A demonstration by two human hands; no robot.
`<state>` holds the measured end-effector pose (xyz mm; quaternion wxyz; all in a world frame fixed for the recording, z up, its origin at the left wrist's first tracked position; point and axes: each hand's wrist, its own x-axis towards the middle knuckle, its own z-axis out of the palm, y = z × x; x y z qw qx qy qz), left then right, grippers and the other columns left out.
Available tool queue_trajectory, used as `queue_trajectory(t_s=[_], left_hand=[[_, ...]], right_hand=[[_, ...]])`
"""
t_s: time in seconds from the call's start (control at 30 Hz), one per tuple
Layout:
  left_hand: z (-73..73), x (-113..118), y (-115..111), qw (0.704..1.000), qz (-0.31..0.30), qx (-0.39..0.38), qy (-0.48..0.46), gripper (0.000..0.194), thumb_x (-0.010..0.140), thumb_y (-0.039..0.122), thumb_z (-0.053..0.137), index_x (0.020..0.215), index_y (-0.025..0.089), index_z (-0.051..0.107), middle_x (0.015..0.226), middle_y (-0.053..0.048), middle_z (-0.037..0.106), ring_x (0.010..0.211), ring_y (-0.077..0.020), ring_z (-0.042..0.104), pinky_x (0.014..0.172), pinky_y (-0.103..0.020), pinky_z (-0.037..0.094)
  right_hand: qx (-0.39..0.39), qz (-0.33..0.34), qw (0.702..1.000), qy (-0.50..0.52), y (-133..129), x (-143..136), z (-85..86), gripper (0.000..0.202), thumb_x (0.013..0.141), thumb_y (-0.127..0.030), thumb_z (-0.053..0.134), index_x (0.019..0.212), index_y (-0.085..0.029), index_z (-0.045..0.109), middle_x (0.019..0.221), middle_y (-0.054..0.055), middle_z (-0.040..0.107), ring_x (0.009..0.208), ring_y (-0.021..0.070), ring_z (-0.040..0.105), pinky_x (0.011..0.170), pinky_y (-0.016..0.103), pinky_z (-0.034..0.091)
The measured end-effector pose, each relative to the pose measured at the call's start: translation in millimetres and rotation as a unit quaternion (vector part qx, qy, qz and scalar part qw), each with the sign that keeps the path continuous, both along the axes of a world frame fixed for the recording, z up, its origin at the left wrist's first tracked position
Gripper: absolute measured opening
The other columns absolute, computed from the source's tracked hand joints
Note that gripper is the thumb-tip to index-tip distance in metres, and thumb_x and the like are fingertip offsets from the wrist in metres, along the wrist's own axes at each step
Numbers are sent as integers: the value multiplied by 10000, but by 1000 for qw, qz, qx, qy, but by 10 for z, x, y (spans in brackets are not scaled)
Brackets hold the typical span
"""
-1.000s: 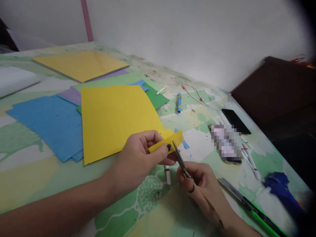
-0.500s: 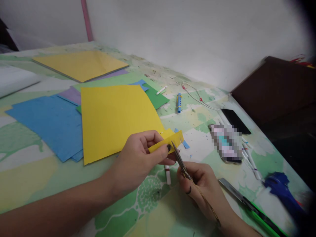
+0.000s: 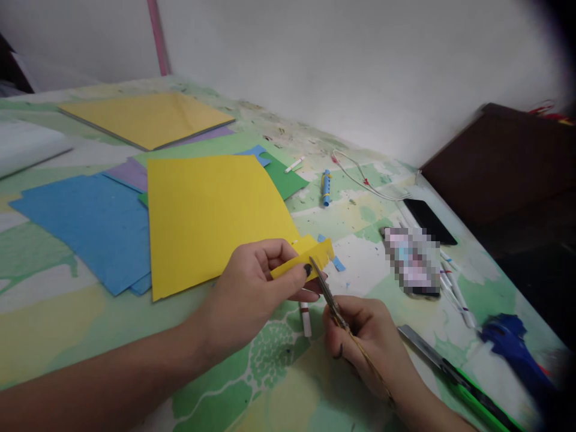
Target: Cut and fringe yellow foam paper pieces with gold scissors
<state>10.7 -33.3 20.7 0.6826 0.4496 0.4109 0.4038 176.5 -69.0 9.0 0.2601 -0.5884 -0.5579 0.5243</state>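
My left hand (image 3: 258, 285) pinches a narrow yellow paper strip (image 3: 288, 264) between thumb and fingers. Several short notches run along the strip's far right end. My right hand (image 3: 366, 342) is closed around a pair of scissors (image 3: 332, 305), whose blades meet the strip's edge beside my left thumb. The scissors' handles are mostly hidden by my fingers. Behind the strip lies a large yellow sheet (image 3: 211, 210), and small blue paper scraps (image 3: 339, 264) rest just right of the strip. A white marker (image 3: 306, 321) lies below my left hand, partly covered.
Blue sheets (image 3: 94, 222) and a yellow pad (image 3: 148, 117) lie left and behind. Rolled blue paper (image 3: 326, 188) and a white cord (image 3: 369, 186) sit farther back. On the right are two phones (image 3: 431, 221), markers (image 3: 459, 297), a green cutter knife (image 3: 459, 378) and a blue tape dispenser (image 3: 513, 345).
The scissors' blades have shifted slightly left along the strip and look closer together. My right thumb has moved a little; my left hand holds almost still.
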Motion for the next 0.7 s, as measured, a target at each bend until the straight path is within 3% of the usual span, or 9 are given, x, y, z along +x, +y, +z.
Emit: queue_trajectory(t_s=[0.33,0.7], left_hand=[[-4,7,-2,1000,4,-4,-7,152,761,237,603,657,141,548,777,-49,699,721,-167,678,670,-257,563],[12,-2,4,1000,6,-1,-12,155,762,248,603,660,143,554,780,-55,708,734,-184,686,652,-257,560]], right_hand=[[12,2,1000,-7,-10,-5,7,450,583,-483,695,441,-176,399,433,-68,272,442,65,232,395,211,165],[29,31,996,76,-54,22,-11,433,642,-524,649,554,-177,405,493,-63,299,452,60,223,395,204,178]])
